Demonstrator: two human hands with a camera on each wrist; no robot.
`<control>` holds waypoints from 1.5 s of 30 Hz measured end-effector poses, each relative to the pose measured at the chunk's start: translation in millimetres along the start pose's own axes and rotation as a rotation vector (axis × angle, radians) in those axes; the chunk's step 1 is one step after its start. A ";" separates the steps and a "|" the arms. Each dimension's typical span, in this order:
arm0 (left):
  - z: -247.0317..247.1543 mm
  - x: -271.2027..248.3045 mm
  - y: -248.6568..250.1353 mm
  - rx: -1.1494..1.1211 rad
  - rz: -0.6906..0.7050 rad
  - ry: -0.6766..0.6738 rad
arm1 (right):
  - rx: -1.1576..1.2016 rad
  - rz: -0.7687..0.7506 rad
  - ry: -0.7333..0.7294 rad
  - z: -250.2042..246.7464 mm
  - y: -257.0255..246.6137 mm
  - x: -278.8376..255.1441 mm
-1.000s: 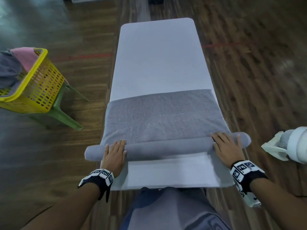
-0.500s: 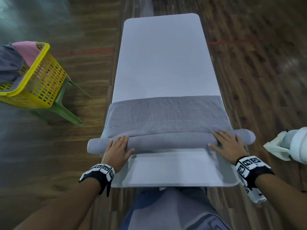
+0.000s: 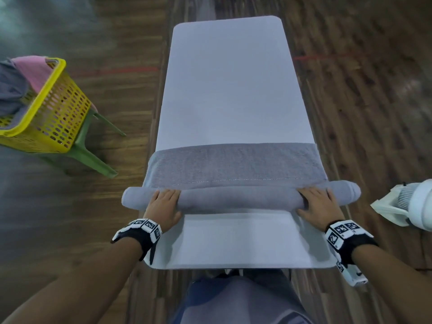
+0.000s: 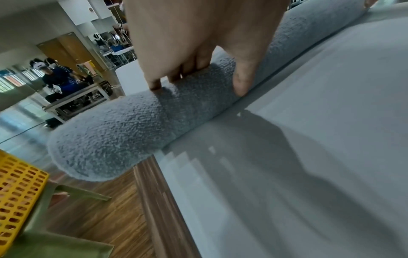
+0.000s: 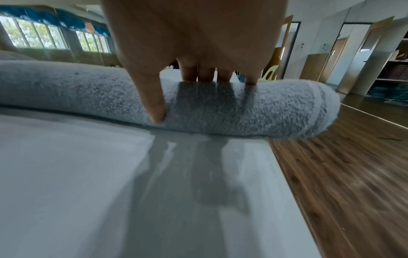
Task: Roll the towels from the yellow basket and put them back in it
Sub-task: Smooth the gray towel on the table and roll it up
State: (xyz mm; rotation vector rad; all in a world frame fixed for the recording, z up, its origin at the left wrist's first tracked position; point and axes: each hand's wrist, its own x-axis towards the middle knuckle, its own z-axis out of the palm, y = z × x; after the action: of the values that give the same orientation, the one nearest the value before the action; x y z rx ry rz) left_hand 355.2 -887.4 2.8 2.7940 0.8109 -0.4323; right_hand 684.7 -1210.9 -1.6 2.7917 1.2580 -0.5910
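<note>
The grey towel [image 3: 236, 174], half rolled, is laid across the white worktop [image 3: 230, 90]; its roll is pressed by the left hand [image 3: 163, 205] and right hand [image 3: 319, 204], each grip released with fingers flat on top; the yellow basket [image 3: 44, 118] is set on a green stool [image 3: 91, 148] well to the left.

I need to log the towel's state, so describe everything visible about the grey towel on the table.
The grey towel is terry cloth with a stitched line across it. Its near part is wound into a long roll lying crosswise on the white table, both ends overhanging the table's sides. The far part lies flat, unrolled. The left hand and right hand rest on the roll, fingers over its top, thumbs at its near side.
</note>
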 end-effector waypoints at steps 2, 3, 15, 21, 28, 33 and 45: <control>-3.7 -0.4 0.3 0.035 0.032 -0.019 | -0.018 -0.032 0.018 2.0 3.8 -1.4; -4.5 1.9 0.4 0.038 0.034 -0.027 | -0.022 -0.037 0.008 -1.8 4.1 0.9; -6.9 20.6 -1.9 0.051 0.027 0.051 | -0.057 -0.089 0.024 -22.3 13.9 39.5; -25.8 68.2 -15.8 0.014 -0.008 0.080 | -0.065 -0.148 0.010 -54.3 14.9 95.7; -29.3 88.2 -36.4 -0.129 -0.221 0.097 | 0.008 -0.061 0.058 -53.8 36.6 124.9; -28.0 82.0 -33.2 -0.023 -0.167 0.013 | -0.021 -0.018 0.000 -38.4 41.6 112.9; -22.3 53.8 142.8 -0.576 -0.424 -0.296 | 0.430 0.256 -0.266 -25.0 -79.9 26.3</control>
State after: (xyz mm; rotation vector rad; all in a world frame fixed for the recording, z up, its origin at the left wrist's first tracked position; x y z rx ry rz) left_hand 481.7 -973.5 21.4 1.9762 1.2231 -0.5534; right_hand 650.7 -1133.8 23.1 2.9864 0.7819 -1.2909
